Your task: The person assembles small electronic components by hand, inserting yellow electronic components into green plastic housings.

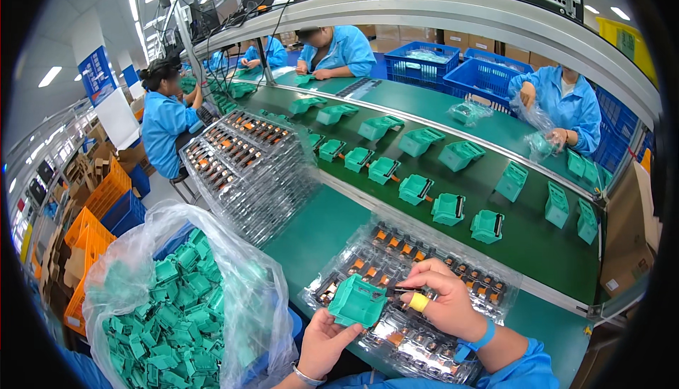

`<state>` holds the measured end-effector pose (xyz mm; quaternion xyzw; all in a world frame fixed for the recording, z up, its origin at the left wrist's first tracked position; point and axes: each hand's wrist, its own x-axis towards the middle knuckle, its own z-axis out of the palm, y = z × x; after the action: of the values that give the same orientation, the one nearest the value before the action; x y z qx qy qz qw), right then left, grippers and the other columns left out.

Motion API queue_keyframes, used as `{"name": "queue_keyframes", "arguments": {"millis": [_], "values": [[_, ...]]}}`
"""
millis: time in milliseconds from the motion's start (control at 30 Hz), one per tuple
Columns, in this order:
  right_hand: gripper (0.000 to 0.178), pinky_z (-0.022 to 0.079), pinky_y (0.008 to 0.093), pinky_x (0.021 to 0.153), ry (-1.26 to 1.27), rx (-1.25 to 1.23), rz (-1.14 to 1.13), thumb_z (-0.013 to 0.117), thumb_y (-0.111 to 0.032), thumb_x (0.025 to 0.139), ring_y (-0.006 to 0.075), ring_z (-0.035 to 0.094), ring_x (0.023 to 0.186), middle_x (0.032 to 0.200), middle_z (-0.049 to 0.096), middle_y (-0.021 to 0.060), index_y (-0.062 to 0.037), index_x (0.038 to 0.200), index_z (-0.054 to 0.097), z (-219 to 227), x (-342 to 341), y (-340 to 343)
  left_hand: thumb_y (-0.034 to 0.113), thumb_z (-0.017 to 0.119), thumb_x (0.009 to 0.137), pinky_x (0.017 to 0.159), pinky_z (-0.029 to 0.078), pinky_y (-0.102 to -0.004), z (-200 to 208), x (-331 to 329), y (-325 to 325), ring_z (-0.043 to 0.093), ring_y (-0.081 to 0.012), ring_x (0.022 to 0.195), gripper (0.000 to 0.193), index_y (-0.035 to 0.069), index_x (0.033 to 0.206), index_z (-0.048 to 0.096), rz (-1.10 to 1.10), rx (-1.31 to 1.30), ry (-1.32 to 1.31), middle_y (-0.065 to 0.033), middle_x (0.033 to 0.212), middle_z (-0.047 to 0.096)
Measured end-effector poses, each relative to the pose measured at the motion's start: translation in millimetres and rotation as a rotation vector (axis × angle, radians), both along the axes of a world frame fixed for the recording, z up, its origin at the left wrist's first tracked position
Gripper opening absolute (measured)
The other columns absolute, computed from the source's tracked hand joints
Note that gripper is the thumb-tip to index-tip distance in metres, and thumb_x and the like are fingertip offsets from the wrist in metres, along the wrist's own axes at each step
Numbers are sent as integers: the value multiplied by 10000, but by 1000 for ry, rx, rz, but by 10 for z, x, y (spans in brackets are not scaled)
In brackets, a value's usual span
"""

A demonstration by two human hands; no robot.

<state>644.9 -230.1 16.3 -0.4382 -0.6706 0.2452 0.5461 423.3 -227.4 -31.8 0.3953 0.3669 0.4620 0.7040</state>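
Observation:
My left hand [325, 341] grips a green plastic housing [358, 303] by its lower left edge, thumb along the rim. At the housing's right side, my right hand [447, 303] pinches a small dark strip-like part [400, 291]; its far end reaches the housing's edge, and whether it sits inside I cannot tell. Yellow tape wraps one right finger, and a blue band circles that wrist. Beneath both hands lies a transparent blister tray [488, 265] filled with black and orange parts. Left of my left hand stands a plastic-lined bin holding many loose green housings [173, 304].
Stacked blister trays [244, 163] rise at the left of the bench. Beyond a metal rail, green housings [448, 208] stand in rows on a green conveyor [537, 254]. Several co-workers in blue sit around it, one handling a plastic bag [541, 124]. Blue crates [488, 81] stand behind.

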Motion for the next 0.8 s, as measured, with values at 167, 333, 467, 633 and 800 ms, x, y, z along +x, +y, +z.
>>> {"name": "queue_keyframes", "arguments": {"millis": [167,333,467,633,800], "values": [[192,461,240,592,13,-117,-24,728,-51,742,127,569,675,819,615,72,17,906,655,-40,-34,-43,-70,642,796,891,481,-301,-7,73,-23,569,-177,1029,320,-4,1044,451,-27,49,24,-109,1088,569],[177,457,257,534,-123,-155,-86,735,-69,728,140,594,652,765,610,80,8,866,654,-64,-53,-49,-83,630,799,880,499,-308,11,101,-50,575,-176,1021,322,-3,1050,445,-56,71,42,-116,1102,559],[185,454,255,536,-192,-156,-92,737,-89,727,149,583,638,746,597,75,-6,870,654,-74,-55,-41,-89,626,798,877,504,-311,16,101,-74,583,-181,1008,322,-1,1049,444,-74,83,29,-113,1098,557],[184,473,255,592,91,-451,71,731,-134,766,96,581,681,754,605,22,-21,885,647,-230,23,36,-106,624,789,868,503,-309,-38,16,-61,585,-173,1003,317,14,1029,455,-93,40,-1,-97,1068,564],[191,474,236,636,207,-553,173,730,-141,779,83,574,692,782,617,18,-34,909,638,-346,39,51,-106,630,783,858,502,-306,8,-3,-52,585,-166,996,320,21,1029,469,-121,-10,-62,-83,1064,568]]}}
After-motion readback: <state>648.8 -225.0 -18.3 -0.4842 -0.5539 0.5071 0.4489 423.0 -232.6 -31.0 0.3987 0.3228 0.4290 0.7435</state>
